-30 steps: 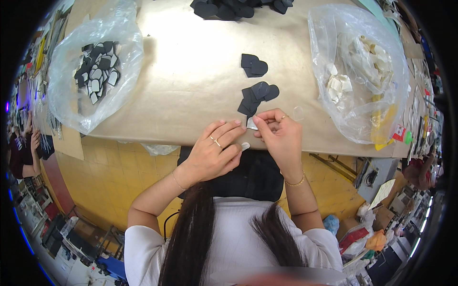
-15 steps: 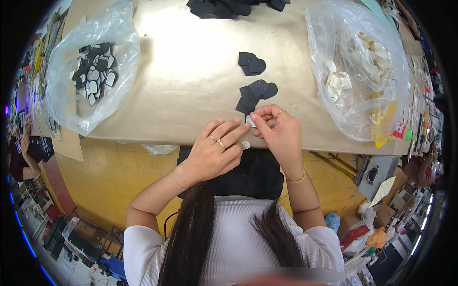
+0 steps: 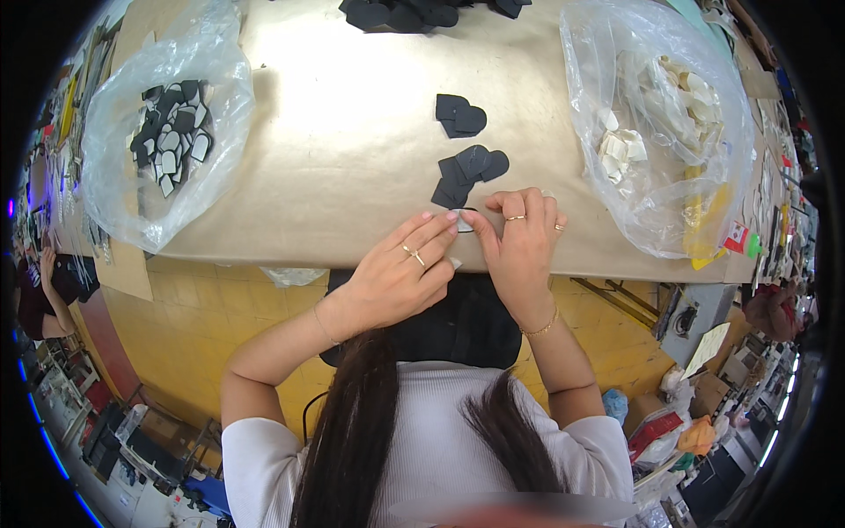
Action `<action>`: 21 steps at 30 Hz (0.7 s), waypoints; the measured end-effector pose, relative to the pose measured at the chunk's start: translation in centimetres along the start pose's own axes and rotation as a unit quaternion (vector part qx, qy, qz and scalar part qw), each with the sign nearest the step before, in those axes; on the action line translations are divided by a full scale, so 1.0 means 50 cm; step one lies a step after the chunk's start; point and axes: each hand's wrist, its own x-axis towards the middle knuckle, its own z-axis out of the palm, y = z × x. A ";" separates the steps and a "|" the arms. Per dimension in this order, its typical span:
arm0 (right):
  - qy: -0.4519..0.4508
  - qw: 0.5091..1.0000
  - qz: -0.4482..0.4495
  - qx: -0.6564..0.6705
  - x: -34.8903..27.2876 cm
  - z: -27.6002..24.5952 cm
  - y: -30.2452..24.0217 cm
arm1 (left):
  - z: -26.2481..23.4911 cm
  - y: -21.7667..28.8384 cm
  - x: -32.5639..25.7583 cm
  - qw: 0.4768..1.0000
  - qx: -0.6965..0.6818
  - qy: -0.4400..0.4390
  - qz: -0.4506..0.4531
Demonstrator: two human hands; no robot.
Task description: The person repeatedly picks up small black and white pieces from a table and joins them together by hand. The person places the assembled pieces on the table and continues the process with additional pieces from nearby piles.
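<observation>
A small black piece with a white patch on it lies near the table's front edge. My left hand reaches over from the left, its fingers stretched out and their tips touching the patch's left side. From the right, my right hand puts its thumb on the patch's upper edge, its other fingers bent and apart from the thumb. Just beyond lies a fan of black round-ended pieces, with a smaller black group farther off. Another whitish piece shows partly beside my left thumb.
A clear plastic bag with black and white pieces lies at the left of the table. On the right, another clear bag holds whitish pieces. More black pieces are heaped at the far edge. People sit at both sides.
My right fingers have let go of the white patch and lifted away to the right, the thumb staying on it. My left fingers have straightened over the patch, which now lies flat.
</observation>
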 end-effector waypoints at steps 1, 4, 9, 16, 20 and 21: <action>0.002 1.000 0.000 -0.004 -0.002 0.004 0.003 | -0.001 -0.003 0.002 1.000 0.001 -0.009 0.009; 0.017 1.000 0.015 -0.001 -0.002 0.011 0.011 | -0.006 -0.001 0.004 0.999 0.020 -0.027 0.014; 0.001 0.987 0.051 0.155 0.003 -0.016 0.021 | -0.015 -0.002 0.010 0.999 -0.044 -0.023 -0.019; -0.037 0.929 -0.020 0.367 0.004 -0.070 -0.002 | -0.031 0.028 0.009 0.751 -0.548 0.135 -0.344; -0.090 0.918 -0.064 0.381 0.012 -0.079 -0.003 | -0.034 0.029 0.019 0.600 -0.713 0.103 -0.347; -0.091 0.917 -0.064 0.384 0.015 -0.077 -0.002 | -0.037 0.028 0.022 0.591 -0.727 0.084 -0.339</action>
